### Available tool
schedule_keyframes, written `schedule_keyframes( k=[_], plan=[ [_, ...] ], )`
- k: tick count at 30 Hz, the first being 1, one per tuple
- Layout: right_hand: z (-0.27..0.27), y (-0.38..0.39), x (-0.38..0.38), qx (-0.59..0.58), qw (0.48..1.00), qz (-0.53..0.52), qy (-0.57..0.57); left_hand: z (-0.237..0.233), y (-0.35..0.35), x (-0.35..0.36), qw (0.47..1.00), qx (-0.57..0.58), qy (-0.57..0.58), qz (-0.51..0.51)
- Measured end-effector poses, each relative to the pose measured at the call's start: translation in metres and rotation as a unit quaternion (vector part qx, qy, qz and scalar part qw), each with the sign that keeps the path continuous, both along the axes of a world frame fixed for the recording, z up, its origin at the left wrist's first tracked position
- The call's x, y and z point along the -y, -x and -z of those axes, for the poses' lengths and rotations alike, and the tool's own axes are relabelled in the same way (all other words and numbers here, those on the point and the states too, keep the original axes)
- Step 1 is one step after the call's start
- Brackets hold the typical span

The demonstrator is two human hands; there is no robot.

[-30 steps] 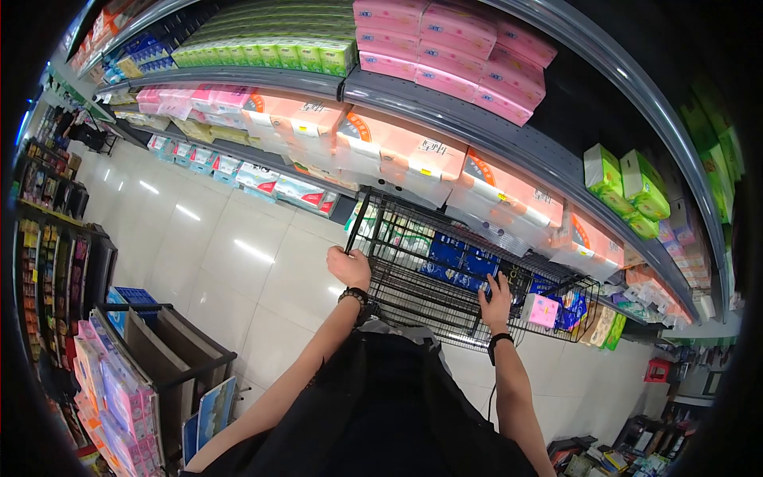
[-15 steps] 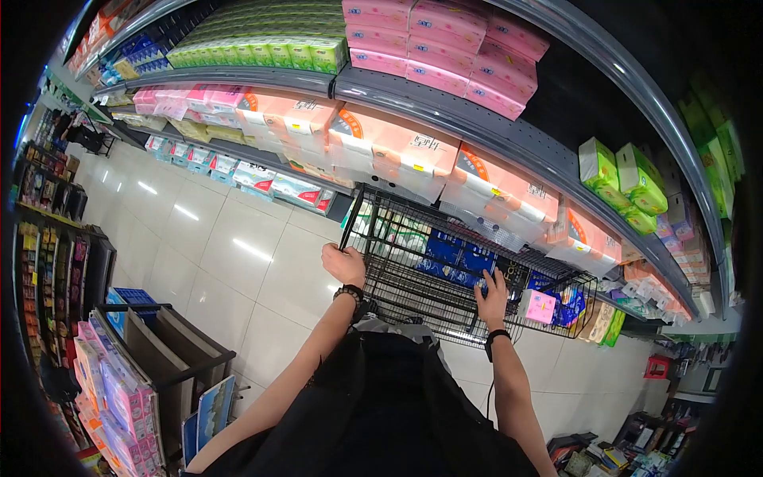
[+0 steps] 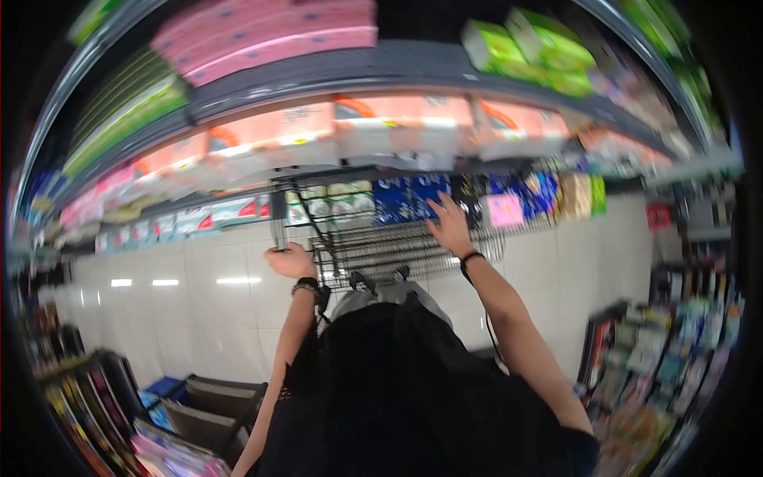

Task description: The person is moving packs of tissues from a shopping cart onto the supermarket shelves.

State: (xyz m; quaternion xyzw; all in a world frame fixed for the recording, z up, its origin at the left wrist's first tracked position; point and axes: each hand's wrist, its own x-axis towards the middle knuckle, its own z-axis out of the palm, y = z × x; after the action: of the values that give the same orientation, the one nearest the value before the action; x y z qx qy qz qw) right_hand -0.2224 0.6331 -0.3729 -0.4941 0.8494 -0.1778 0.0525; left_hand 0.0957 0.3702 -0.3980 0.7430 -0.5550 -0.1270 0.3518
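A black wire shopping cart [image 3: 373,248] stands in front of me, alongside the shelf. My left hand [image 3: 291,261] is closed around the cart's handle at its left end. My right hand [image 3: 451,226] reaches over the basket with fingers stretched out and apart, holding nothing. Its fingertips overlap the dark blue packs [image 3: 393,200] low by the shelf. To the right of that hand, a small pink pack [image 3: 503,211] sits at the cart's far end. White and green packs [image 3: 350,203] show through the wire on the left.
Peach tissue packs [image 3: 405,123] line the shelf above the cart, with pink packs [image 3: 270,36] and green packs [image 3: 548,44] higher up. A dark display rack [image 3: 218,405] stands behind me on the left. More stacked goods [image 3: 660,350] fill the right. Pale tiles [image 3: 191,306] cover the floor.
My view has turned, so the shelf and cart now run more level across it. The right hand sits farther left and higher in view. The left hand keeps its hold on the handle.
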Motion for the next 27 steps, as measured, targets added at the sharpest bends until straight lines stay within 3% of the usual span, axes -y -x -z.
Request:
schedule_keyframes(
  k=[6, 8, 11, 16, 18, 27],
  plan=[
    [-0.042, -0.003, -0.013, -0.029, 0.998, 0.040, 0.033, -0.002, -0.001, 0.001, 1.000, -0.011, -0.027, -0.004],
    [-0.056, 0.015, -0.027, -0.052, 0.995, 0.065, 0.048, 0.009, -0.005, 0.001, 1.000, 0.012, 0.018, 0.011],
    [-0.067, 0.057, -0.056, -0.039, 0.975, 0.217, -0.030, 0.005, -0.008, -0.001, 0.999, 0.000, 0.001, 0.039],
    [-0.057, 0.109, -0.094, -0.005, 0.943, 0.289, -0.167, 0.001, -0.007, -0.001, 0.999, 0.004, -0.018, 0.036],
    [-0.062, 0.117, -0.095, 0.081, 0.934, 0.269, -0.220, -0.004, -0.004, -0.001, 0.999, -0.010, -0.048, 0.018],
    [-0.053, 0.130, -0.112, -0.059, 0.962, 0.086, -0.253, -0.012, -0.003, -0.004, 0.998, -0.019, -0.058, 0.029]
  ],
)
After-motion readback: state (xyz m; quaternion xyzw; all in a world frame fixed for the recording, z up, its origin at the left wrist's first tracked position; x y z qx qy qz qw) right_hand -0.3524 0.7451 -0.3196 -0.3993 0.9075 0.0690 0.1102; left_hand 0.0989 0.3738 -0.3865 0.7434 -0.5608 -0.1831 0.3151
